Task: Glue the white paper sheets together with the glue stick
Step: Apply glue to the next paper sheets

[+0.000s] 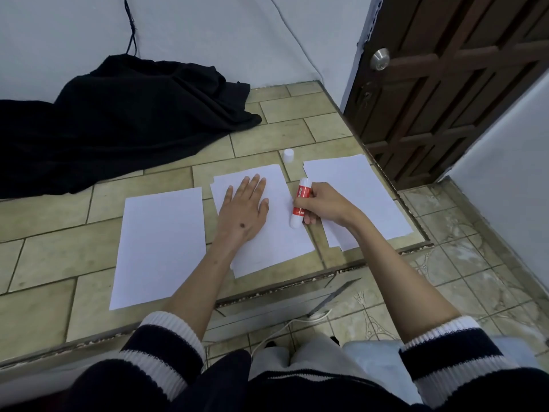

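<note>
Left hand (245,211): flat, fingers straight and together, palm pressing on the middle paper stack (267,233).
Right hand (322,205): fingers curled tight round the glue stick (300,203).
Glue stick: red and white, uncapped, tilted, lower end at the right part of the middle paper stack.
Cap (288,156): white, upright on the tiles, just beyond the sheets, between the middle and right stacks.
Left sheet (160,248): lies alone, just beside the middle stack.
Right paper stack (365,197): edges uneven, partly under the right forearm.
Surface (44,263): raised tiled platform.
Black cloth (118,123): heaped at far left, apart from the sheets.
Door (445,84): dark wood, far right.
</note>
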